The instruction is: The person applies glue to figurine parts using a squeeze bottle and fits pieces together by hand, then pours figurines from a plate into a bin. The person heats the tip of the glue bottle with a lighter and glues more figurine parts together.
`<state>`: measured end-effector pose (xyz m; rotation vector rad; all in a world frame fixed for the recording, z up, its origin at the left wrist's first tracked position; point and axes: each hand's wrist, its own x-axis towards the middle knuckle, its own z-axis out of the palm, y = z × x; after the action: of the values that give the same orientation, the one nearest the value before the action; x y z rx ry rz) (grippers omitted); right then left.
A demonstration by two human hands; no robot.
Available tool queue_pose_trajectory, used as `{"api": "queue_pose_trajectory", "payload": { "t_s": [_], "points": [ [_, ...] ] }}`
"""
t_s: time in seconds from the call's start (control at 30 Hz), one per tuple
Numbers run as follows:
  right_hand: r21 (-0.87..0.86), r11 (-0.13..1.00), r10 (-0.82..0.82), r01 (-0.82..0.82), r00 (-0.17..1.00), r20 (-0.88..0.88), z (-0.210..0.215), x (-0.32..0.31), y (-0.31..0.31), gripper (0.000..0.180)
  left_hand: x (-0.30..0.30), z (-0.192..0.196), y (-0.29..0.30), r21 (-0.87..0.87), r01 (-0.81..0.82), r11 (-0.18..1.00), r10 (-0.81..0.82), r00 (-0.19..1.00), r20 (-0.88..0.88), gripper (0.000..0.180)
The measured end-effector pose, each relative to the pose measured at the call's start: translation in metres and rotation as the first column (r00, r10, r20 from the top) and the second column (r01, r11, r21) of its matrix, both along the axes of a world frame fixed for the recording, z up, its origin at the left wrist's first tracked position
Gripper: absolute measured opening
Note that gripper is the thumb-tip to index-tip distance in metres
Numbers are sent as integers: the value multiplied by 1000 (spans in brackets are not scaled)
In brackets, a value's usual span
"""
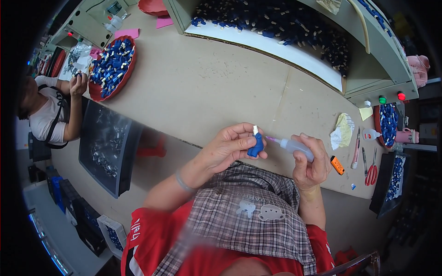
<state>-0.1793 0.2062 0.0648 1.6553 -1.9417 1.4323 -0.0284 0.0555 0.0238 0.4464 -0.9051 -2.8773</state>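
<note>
My left hand (230, 146) pinches a small blue figure (256, 146) with a pale peg-like top, held upright over the table's near edge. In my right hand (314, 161) is a translucent squeeze bottle (296, 148) with a thin pinkish nozzle. The nozzle points left at the blue figure, its tip close beside my left fingers; whether it touches cannot be made out. Both hands are above the plaid apron on my lap.
A shelf (308, 50) of blue pieces stands at the back. Right lie a crumpled cloth (342, 131), an orange lighter-like object (337, 165) and red-handled scissors (371, 174). Left are a red basket (133, 60) of blue pieces, a dark bin (124, 172) and another person (51, 108).
</note>
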Motion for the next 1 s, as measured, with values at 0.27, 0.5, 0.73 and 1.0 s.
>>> {"api": "queue_pose_trajectory", "payload": {
  "t_s": [0.27,0.5,0.73,1.0],
  "points": [
    [25,1000,7,-6,999,-34,3,2,0,34,0,0,0,26,-36,999,36,999,-4,26],
    [9,1000,11,-12,997,73,2,3,-2,32,-1,2,-2,3,-33,999,33,999,-4,33],
    [-6,1000,-2,2,999,46,0,2,-5,31,0,1,-2,11,-31,999,31,999,-21,33],
    [2,1000,1,-1,999,49,-1,3,-3,30,2,3,0,6,-22,1000,22,1000,9,33]
  ]
}}
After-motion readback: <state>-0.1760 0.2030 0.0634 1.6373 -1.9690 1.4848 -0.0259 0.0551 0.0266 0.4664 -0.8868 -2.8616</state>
